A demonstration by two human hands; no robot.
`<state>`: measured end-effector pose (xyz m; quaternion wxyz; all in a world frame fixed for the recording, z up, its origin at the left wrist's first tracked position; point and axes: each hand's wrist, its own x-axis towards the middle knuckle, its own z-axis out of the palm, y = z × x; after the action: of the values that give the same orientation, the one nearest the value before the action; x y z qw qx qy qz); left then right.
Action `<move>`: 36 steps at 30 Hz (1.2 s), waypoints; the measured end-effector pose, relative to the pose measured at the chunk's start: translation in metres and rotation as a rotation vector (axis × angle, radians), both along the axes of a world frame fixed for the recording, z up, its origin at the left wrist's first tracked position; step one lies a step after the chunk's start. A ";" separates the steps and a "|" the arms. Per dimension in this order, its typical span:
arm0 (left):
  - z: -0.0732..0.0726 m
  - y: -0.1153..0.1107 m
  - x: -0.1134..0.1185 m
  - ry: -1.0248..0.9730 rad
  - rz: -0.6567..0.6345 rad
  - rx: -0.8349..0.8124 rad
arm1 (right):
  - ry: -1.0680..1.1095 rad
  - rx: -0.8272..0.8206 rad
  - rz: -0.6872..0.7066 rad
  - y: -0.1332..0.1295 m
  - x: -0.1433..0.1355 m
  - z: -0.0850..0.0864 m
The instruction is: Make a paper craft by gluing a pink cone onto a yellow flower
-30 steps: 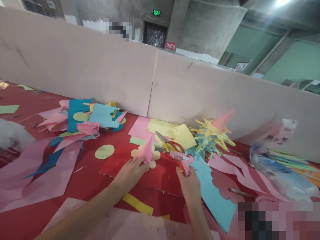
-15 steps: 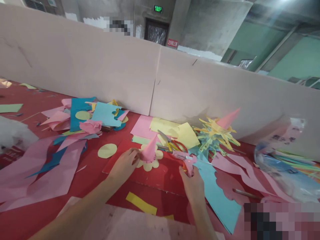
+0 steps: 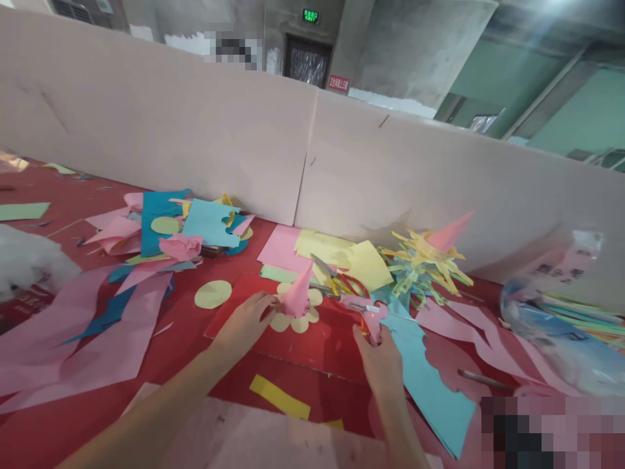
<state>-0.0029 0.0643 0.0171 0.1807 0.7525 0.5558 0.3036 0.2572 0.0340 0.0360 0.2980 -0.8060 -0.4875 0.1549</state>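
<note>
A pink paper cone (image 3: pixel 299 293) stands upright on a pale yellow flower-shaped paper (image 3: pixel 294 322), over a red board (image 3: pixel 293 345). My left hand (image 3: pixel 251 322) is at the left edge of the flower and cone, fingers bent together; what they pinch is too small to make out. My right hand (image 3: pixel 383 358) is closed on the handle of a pink glue gun (image 3: pixel 364 306), whose nozzle points left toward the cone. Scissors with orange-red handles (image 3: pixel 352 284) lie just behind the glue gun.
Pink and blue paper pieces (image 3: pixel 146 319) lie at the left. A yellow fringed paper figure with a pink cone (image 3: pixel 434 247) stands back right. Light blue paper (image 3: pixel 434 391) and a plastic bag of coloured strips (image 3: pixel 556 306) lie at the right. A pale partition (image 3: pixel 219 137) stands behind.
The whole view has shifted slightly. Both hands stay nearly where they were, beside the cone and on the glue gun; the cone looks a little more upright.
</note>
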 end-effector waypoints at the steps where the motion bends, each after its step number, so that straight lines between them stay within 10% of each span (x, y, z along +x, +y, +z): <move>1: 0.001 0.000 0.000 -0.039 0.030 -0.002 | -0.002 0.005 -0.001 0.000 0.000 0.000; 6: 0.032 0.007 0.004 -0.228 0.079 0.062 | 0.015 0.017 -0.013 -0.001 0.000 0.002; 15: 0.094 0.035 0.035 -0.354 -0.232 -0.043 | 0.027 0.041 -0.035 0.001 0.005 -0.001; 25: 0.093 0.025 0.036 -0.386 -0.174 -0.031 | 0.022 0.026 -0.025 0.001 0.006 -0.001; 31: 0.070 0.006 0.022 -0.344 0.045 0.297 | 0.025 0.037 -0.029 0.000 0.006 -0.001; 36: 0.030 -0.015 0.012 0.025 -0.259 0.185 | 0.041 0.047 -0.004 -0.002 0.002 0.003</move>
<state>0.0086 0.0490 0.0472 0.1412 0.8349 0.4262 0.3184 0.2597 0.0322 0.0387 0.3270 -0.7965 -0.4829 0.1594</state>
